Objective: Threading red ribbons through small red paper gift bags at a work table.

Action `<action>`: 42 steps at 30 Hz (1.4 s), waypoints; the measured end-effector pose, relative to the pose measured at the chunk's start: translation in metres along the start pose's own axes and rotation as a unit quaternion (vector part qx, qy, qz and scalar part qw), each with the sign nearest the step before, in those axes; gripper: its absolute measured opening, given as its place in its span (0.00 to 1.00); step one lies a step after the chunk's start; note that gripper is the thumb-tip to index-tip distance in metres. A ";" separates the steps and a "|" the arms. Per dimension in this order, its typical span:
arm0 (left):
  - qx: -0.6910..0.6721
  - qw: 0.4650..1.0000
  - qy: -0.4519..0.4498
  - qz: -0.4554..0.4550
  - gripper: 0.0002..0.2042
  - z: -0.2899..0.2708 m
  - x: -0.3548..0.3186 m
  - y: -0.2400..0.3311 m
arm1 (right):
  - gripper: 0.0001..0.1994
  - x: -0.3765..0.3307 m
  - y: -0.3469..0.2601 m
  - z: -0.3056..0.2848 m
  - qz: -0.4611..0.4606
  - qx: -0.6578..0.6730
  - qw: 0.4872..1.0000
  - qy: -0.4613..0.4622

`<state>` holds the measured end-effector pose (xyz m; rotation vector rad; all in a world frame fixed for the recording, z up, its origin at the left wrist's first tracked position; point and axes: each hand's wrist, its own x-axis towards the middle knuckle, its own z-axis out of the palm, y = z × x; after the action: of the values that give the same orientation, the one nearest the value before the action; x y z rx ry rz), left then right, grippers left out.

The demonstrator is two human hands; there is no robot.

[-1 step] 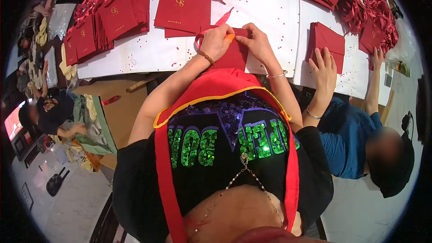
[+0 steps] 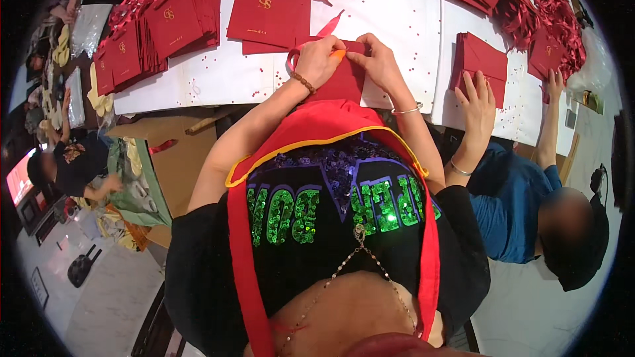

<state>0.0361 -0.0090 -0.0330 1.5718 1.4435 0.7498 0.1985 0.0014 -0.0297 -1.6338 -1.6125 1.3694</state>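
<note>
A red paper bag (image 2: 344, 82) lies flat at the table's front edge, right before me. My left hand (image 2: 319, 61) rests over its upper left part, fingers closed round a small orange piece (image 2: 338, 54) whose kind I cannot make out. My right hand (image 2: 378, 65) pinches at the bag's top edge, thumb and forefinger close to the orange piece. Red ribbon (image 2: 331, 24) sticks up behind the left hand, and a loop of it shows at that hand's left side. The fingertips partly hide the bag's top edge.
Bags with ribbon handles (image 2: 270, 10) lie just beyond my hands. Fanned red bags (image 2: 175, 20) stand at the left. To the right, a co-worker's hand (image 2: 477, 102) touches another bag stack (image 2: 473, 56). Red dots are scattered over the white table (image 2: 390, 0).
My hands and the bag stay as they were. The hand of the person at the far left has shifted slightly.
</note>
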 end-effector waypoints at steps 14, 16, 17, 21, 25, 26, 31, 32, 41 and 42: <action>0.007 0.999 0.027 0.016 0.15 0.006 0.002 -0.002 | 0.09 -0.003 -0.003 -0.002 -0.005 0.033 0.999 -0.019; -0.041 0.999 -0.006 -0.027 0.16 0.005 0.004 -0.007 | 0.08 -0.002 0.001 -0.001 -0.003 0.097 0.995 -0.027; -0.077 0.994 -0.028 -0.069 0.15 0.002 0.005 -0.001 | 0.08 -0.002 0.002 -0.001 -0.003 0.096 0.995 -0.026; -0.114 0.984 -0.057 -0.124 0.14 -0.002 0.007 0.004 | 0.08 -0.001 0.008 0.001 0.016 0.143 0.989 -0.037; -0.138 0.976 -0.068 -0.155 0.14 -0.005 0.011 0.006 | 0.08 -0.001 0.012 0.002 0.002 0.142 0.989 -0.033; -0.150 0.971 -0.080 -0.168 0.13 -0.008 0.012 0.005 | 0.08 -0.001 0.012 0.002 0.001 0.144 0.989 -0.033; -0.158 0.969 -0.084 -0.173 0.13 -0.006 0.013 -0.001 | 0.08 -0.001 0.007 0.001 0.004 0.155 0.987 -0.040; -0.162 0.968 -0.079 -0.174 0.13 -0.005 0.013 0.001 | 0.08 -0.002 0.007 0.000 -0.001 0.163 0.986 -0.041; 0.040 0.999 0.018 0.028 0.10 0.003 0.009 0.003 | 0.09 -0.001 -0.001 -0.006 0.000 0.113 0.992 -0.054; 0.160 0.968 0.086 0.174 0.11 0.006 0.007 -0.003 | 0.09 -0.001 -0.005 -0.005 -0.001 0.113 0.992 -0.057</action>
<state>0.0409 -0.0030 -0.0391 2.0900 1.4852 0.9062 0.2009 0.0026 -0.0230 -1.4450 -1.4585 1.6045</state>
